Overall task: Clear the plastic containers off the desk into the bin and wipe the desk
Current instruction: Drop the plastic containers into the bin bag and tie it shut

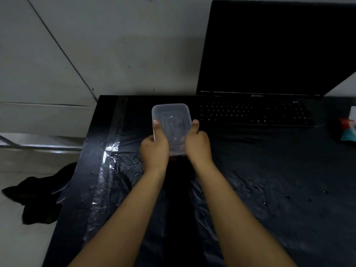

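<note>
Left hand (154, 146) and right hand (198, 144) both grip one clear plastic container (171, 120), one on each long side, thumbs up along the rim, fingers curled under. Container is see-through, rectangular, open side up, tilted a bit toward the person; whether it touches the surface cannot be told. It sits over the back-left part of the desk (269, 170), just left of the laptop (269, 54) keyboard. Desk is covered in wrinkled black plastic sheeting (123, 170), shiny along the left edge, with a few droplets toward the right. Laptop open at the back-right, screen dark. A red, white and teal packet (349, 128) lies at the right edge. A black cloth-like heap (36, 195) is on the floor off the left edge.
</note>
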